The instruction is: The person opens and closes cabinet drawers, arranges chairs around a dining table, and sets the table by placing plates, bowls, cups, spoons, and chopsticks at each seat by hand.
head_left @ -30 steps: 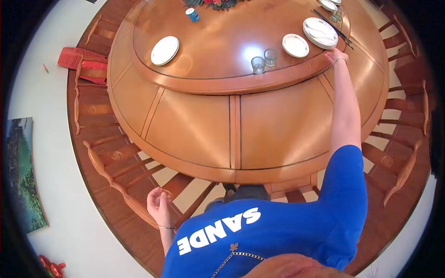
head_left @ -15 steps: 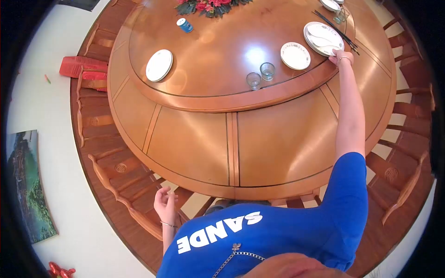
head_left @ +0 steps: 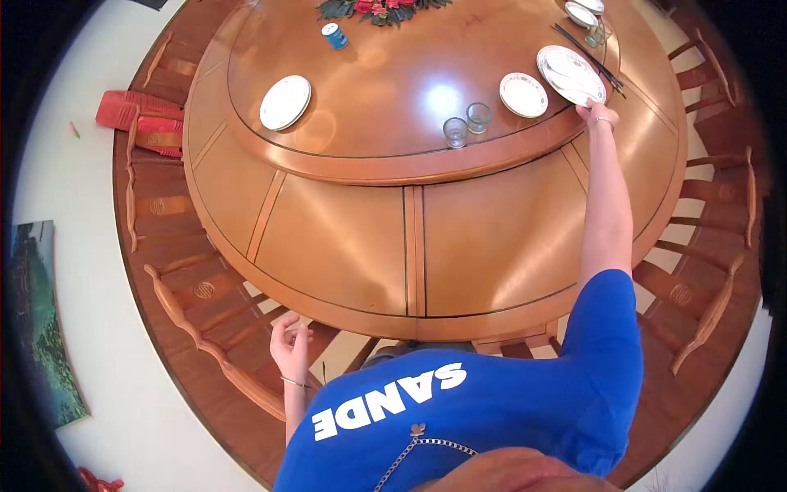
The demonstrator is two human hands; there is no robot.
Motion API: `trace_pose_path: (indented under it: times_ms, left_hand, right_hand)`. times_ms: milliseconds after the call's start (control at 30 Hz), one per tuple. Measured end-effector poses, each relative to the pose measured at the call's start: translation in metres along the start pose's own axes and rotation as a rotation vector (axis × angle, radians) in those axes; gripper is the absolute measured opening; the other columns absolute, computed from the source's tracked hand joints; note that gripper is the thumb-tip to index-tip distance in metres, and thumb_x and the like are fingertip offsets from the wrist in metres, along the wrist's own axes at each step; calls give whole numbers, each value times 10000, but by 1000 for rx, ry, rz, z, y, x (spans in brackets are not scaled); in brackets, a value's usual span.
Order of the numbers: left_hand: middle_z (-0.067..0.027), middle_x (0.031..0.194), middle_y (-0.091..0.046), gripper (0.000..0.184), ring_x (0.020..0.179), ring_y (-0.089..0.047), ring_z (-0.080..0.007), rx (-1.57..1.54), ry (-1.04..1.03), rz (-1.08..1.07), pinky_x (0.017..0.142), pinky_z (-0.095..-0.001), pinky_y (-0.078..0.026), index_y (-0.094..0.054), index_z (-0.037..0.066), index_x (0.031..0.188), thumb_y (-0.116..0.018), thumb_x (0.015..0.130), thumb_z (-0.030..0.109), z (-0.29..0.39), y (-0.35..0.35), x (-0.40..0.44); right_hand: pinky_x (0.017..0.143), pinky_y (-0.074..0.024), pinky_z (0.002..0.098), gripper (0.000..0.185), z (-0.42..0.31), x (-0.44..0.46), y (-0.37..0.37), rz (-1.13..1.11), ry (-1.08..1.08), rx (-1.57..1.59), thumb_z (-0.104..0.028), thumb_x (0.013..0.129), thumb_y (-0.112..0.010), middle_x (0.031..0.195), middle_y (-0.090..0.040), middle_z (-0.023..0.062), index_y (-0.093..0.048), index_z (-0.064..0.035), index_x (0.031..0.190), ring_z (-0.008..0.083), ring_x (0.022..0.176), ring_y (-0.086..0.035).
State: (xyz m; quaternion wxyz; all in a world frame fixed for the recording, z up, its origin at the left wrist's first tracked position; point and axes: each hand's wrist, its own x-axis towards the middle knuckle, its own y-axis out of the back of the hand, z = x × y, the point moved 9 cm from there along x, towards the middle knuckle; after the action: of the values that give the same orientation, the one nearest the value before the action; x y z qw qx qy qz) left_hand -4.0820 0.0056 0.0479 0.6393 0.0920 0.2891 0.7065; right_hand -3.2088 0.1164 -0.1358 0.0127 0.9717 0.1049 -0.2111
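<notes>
My right hand (head_left: 596,112) reaches far out over the raised round turntable (head_left: 369,168) of the table. Its fingers close on the near rim of a white patterned plate (head_left: 568,72), which seems to lie with another dish. Left of that plate is a smaller white round plate (head_left: 524,95). Two clear glasses stand close by, one glass (head_left: 455,132) nearer and one glass (head_left: 478,117) beside it. Below the table's edge at left, my left hand (head_left: 289,344) hangs with loosely curled fingers apart and nothing visible in it.
Black chopsticks (head_left: 589,61) lie beyond the held plate, near bowls (head_left: 581,14) at upper right. A white plate (head_left: 285,102), a blue can (head_left: 334,36) and red flowers (head_left: 385,10) also sit on the turntable. Wooden chairs (head_left: 201,287) ring the table; one has a red item (head_left: 139,115).
The view has shifted slightly, so the table edge sits higher. My right hand stays at the plate's rim, a little lower in view. My left hand keeps its loose curl.
</notes>
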Motion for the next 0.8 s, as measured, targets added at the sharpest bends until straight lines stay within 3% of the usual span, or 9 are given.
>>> trace_pose_path:
  times_ms: [200, 333, 633, 800]
  left_hand:
    - [-82, 897, -640, 248, 728, -656, -125, -3, -11, 30, 628, -233, -557, -575, -29, 1114, -634, 882, 33, -12, 8, -4]
    - [-65, 869, -648, 254, 717, -641, -110, 29, 9, -19, 627, -221, -531, -577, -16, 1127, -628, 886, 43, -4, 1, -6]
    - [-72, 937, -640, 252, 756, -636, -107, 33, -40, -170, 630, -234, -541, -561, -17, 1124, -632, 893, 52, -16, -27, -5]
    - [-69, 980, -585, 227, 725, -615, -108, 19, -111, -134, 607, -233, -536, -574, -17, 1085, -639, 872, 25, -8, -35, -3]
  right_hand:
    - [442, -584, 292, 172, -8, -27, 14, -30, 130, 77, 48, 841, -642, 851, -659, 225, -560, 172, 929, 260, 534, -655]
    - [468, -586, 294, 132, -7, -56, 34, -144, 217, 169, 39, 849, -638, 854, -660, 223, -569, 144, 891, 253, 579, -667]
    - [448, -534, 292, 105, 17, -152, 107, -227, 70, 9, 2, 836, -658, 785, -662, 176, -597, 86, 851, 218, 513, -621]
    - [446, -549, 288, 129, 3, -131, 95, -216, 73, 52, 17, 831, -660, 812, -662, 187, -598, 115, 887, 226, 557, -640]
